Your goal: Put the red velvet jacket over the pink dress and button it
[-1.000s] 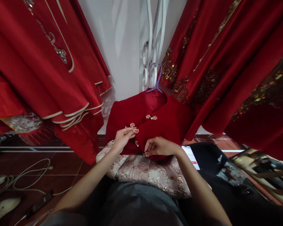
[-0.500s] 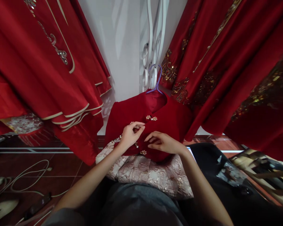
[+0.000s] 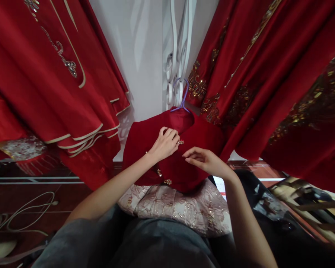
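Observation:
A red velvet-like jacket point(image 3: 139, 137) hangs before me on a purple hanger point(image 3: 183, 101). Beaded gold clasps run along its front. My left hand point(image 3: 166, 143) lies at the neckline with bent fingers, closed at the top clasp point(image 3: 181, 142), which it partly hides. To its right hovers my right hand point(image 3: 205, 160), fingers loosely curved and parted from the thumb, with nothing visible in it. Lower on the jacket are another beaded clasp point(image 3: 159, 172) and a flower-shaped one point(image 3: 168, 182). A pale pink brocade cloth point(image 3: 181, 204) rests across my lap under the jacket.
Red gowns with pale trim point(image 3: 83, 93) hang at left, and sequinned red gowns point(image 3: 257, 93) at right. A white scrolled metal stand point(image 3: 171, 67) rises behind the jacket. A white cable point(image 3: 30, 208) lies on the floor. A lit phone-like screen point(image 3: 219, 186) shows beside my right forearm.
My left hand has moved up and right from the lower front to the top clasp, its fingers now curled. My right hand has shifted slightly right and up. More of the lit screen shows.

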{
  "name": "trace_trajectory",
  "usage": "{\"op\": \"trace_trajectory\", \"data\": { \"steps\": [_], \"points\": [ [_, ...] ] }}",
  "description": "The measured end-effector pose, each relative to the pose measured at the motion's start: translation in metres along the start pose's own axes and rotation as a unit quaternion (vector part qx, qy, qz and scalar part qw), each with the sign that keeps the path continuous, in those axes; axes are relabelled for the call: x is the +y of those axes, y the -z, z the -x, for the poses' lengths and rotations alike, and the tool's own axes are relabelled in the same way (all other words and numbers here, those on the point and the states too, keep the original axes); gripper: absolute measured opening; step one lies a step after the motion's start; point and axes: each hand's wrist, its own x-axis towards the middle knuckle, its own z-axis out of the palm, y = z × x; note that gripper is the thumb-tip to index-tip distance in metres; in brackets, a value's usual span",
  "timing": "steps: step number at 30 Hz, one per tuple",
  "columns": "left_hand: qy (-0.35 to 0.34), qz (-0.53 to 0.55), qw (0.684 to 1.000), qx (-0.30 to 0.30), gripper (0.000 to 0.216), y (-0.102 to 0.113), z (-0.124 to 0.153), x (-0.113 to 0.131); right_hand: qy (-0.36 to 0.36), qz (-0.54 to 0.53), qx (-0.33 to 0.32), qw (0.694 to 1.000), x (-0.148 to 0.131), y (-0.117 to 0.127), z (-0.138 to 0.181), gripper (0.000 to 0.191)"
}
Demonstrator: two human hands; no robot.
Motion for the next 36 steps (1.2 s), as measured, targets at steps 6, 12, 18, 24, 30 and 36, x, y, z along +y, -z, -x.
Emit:
{"op": "trace_trajectory", "data": {
  "steps": [6, 12, 18, 24, 30, 36],
  "points": [
    [-0.068, -0.023, 0.997, 0.014, 0.023, -0.007, 0.001, -0.005, 0.006, -0.007, 0.005, 1.000, 0.003, 0.003, 0.000, 0.024],
    [-0.052, 0.001, 0.998, 0.032, 0.028, -0.015, 0.004, -0.007, 0.007, -0.006, 0.008, 1.000, 0.003, 0.000, -0.002, 0.025],
    [0.059, 0.038, 0.997, 0.041, 0.029, -0.003, 0.013, -0.008, 0.025, -0.105, 0.144, 0.984, 0.000, -0.018, -0.031, 0.039],
    [0.216, -0.033, 0.970, 0.107, 0.056, 0.011, 0.025, -0.014, 0.005, -0.002, 0.247, 0.969, -0.009, -0.037, -0.054, 0.076],
    [0.311, -0.077, 0.943, 0.087, 0.045, 0.034, 0.029, -0.069, -0.132, 0.242, 0.339, 0.899, -0.001, 0.018, -0.047, 0.065],
    [0.346, -0.041, 0.936, 0.045, 0.026, 0.043, 0.022, -0.113, -0.134, 0.354, 0.362, 0.852, 0.009, 0.080, -0.063, 0.063]
  ]
}}
